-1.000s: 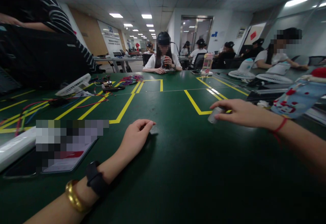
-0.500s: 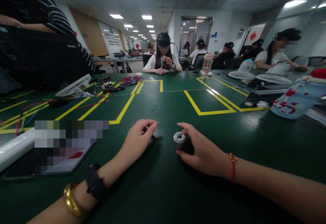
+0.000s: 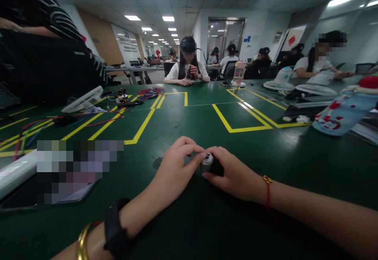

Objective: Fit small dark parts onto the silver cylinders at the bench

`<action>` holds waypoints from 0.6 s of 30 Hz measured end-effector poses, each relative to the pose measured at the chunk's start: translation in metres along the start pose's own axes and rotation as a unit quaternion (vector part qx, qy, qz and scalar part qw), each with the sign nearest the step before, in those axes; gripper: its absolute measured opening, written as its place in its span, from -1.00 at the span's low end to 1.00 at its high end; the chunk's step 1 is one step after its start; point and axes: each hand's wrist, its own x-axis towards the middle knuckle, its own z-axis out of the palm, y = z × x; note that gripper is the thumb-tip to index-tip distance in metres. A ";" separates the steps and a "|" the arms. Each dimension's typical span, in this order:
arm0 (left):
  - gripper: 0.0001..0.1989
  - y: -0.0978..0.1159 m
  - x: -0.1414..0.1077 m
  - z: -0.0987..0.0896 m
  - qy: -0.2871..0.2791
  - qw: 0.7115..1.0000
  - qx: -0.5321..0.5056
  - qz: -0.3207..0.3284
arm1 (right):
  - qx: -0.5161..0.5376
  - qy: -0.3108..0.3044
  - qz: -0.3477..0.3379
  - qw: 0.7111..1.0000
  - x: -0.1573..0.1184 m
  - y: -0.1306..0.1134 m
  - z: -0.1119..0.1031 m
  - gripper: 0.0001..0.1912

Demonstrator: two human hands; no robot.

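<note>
A small, silvery cylindrical motor (image 3: 206,166) stands upright on the green tabletop, with dark holes in its top face. My right hand (image 3: 233,175) grips it from the right, thumb on the near side and fingers on the far side. From the left, my left hand (image 3: 181,169) reaches over, its thumb and forefinger pinched together at the motor's top edge. Whatever lies between those fingertips is hidden or too small to name.
Left of my arm lie a phone (image 3: 85,191) and a white power strip (image 3: 17,173). Coloured wires (image 3: 32,128) and a white fan (image 3: 82,99) are beyond. At the right stands a blue bottle (image 3: 339,114). A person (image 3: 187,69) sits across the green table (image 3: 183,122).
My left hand has moved right, from beside the motor to its top, and its thumb and forefinger now meet there. My right hand stays around the motor.
</note>
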 end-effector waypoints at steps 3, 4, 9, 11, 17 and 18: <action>-0.87 0.002 0.000 0.001 0.000 1.000 -0.004 0.000 | -0.002 0.000 -0.002 1.000 0.000 0.000 0.000 -0.66; -0.88 0.003 0.000 0.001 0.000 1.000 -0.005 0.001 | -0.003 0.000 -0.004 1.000 0.000 0.000 0.000 -0.66; -0.85 0.000 0.000 -0.003 0.053 0.998 -0.007 -0.021 | -0.013 0.020 0.012 1.000 -0.001 -0.002 0.000 -0.67; -0.83 -0.005 -0.001 -0.005 0.055 0.997 -0.005 -0.044 | -0.023 0.037 0.034 0.998 -0.002 -0.003 -0.001 -0.71; -0.88 -0.024 -0.006 0.006 -0.056 0.996 0.052 -0.049 | -0.028 0.054 0.041 0.997 -0.003 -0.003 -0.003 -0.77; -0.88 -0.026 -0.007 0.009 -0.063 0.995 0.068 -0.046 | -0.029 0.054 0.040 0.997 -0.003 -0.003 -0.002 -0.77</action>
